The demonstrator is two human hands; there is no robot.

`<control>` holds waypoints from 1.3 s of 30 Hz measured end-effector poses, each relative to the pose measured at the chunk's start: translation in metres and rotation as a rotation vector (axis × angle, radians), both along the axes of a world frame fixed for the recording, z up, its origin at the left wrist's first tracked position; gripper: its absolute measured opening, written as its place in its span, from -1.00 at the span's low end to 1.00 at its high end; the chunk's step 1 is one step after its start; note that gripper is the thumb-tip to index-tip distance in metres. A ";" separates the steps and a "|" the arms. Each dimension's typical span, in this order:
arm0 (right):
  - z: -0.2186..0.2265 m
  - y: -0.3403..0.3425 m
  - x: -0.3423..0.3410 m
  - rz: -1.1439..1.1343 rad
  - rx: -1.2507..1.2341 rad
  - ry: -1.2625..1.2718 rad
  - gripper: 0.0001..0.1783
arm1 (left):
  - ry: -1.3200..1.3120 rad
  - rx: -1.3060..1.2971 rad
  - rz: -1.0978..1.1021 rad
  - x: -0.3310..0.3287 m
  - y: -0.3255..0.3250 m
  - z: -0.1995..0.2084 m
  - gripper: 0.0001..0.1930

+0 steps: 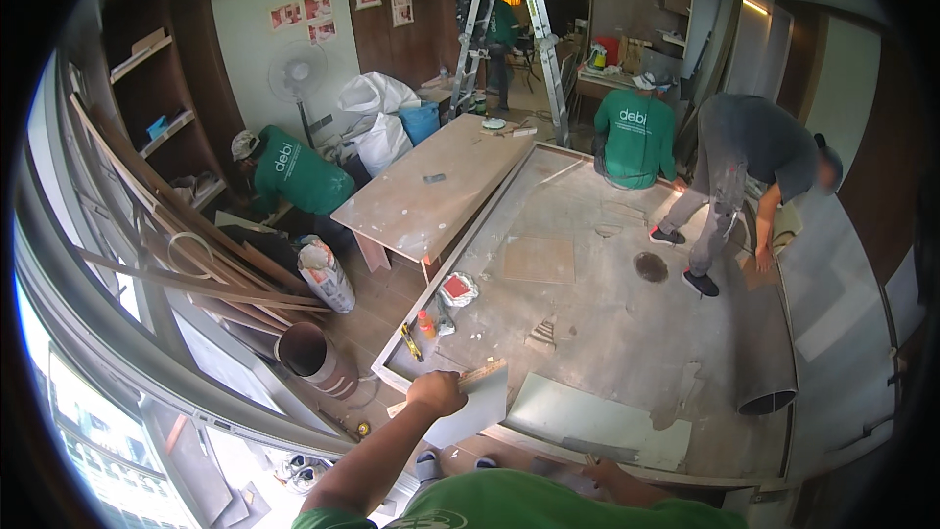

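My left hand [438, 395] is closed round the upper edge of a small pale grey board [474, 411], which has a raw wood strip along that edge. The board hangs tilted over the near rim of a large low platform [636, 333]. Low on the right, my right hand [609, 480] is by the platform's near edge, its fingers drawn together. What they pinch, if anything, is too small to make out. Between and beyond my hands, a pale rectangular sheet [597, 421] lies flat on the platform.
An orange bottle [426, 324], yellow-handled tool [410, 343] and red-topped tub [458, 289] stand near the platform's left corner. A wooden table [441, 176], stepladder [539, 20], dark cylinder [305, 351] and leaning planks [186, 245] surround it. A person bends over a large tube [767, 353]; others work nearby.
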State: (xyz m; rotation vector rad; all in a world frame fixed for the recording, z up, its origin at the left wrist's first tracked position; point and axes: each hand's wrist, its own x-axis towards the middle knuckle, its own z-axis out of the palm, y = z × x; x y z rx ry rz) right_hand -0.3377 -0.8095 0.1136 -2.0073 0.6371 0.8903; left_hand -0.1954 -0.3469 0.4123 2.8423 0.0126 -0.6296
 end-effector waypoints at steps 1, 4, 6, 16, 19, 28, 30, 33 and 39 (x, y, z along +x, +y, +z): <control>-0.003 -0.002 -0.003 0.000 0.012 0.025 -0.20 | 0.006 -0.006 0.001 -0.002 -0.002 0.005 -0.51; 0.002 -0.005 0.003 0.008 0.020 0.060 -0.18 | 0.001 -0.009 -0.005 -0.002 0.002 -0.003 -0.51; 0.010 -0.002 0.002 0.016 -0.013 0.036 -0.16 | -0.007 -0.010 -0.011 -0.003 0.004 -0.007 -0.50; 0.037 0.005 0.012 0.053 -0.036 0.104 -0.17 | 0.014 -0.039 0.008 -0.011 0.001 0.007 -0.50; 0.047 0.014 0.011 0.064 -0.013 0.083 -0.23 | 0.027 -0.034 0.022 -0.015 0.002 0.009 -0.49; 0.053 0.022 0.010 0.086 0.183 -0.016 -0.26 | 0.017 -0.027 0.029 -0.028 0.010 0.004 -0.50; 0.065 0.023 0.000 0.049 0.252 -0.068 -0.37 | 0.013 -0.033 0.010 -0.029 0.005 0.006 -0.50; 0.022 0.014 0.006 0.084 0.024 0.048 -0.35 | 0.033 -0.041 -0.006 -0.028 -0.003 0.012 -0.51; 0.019 0.017 0.008 0.028 0.024 0.020 -0.18 | 0.022 -0.023 0.021 -0.033 -0.002 0.012 -0.51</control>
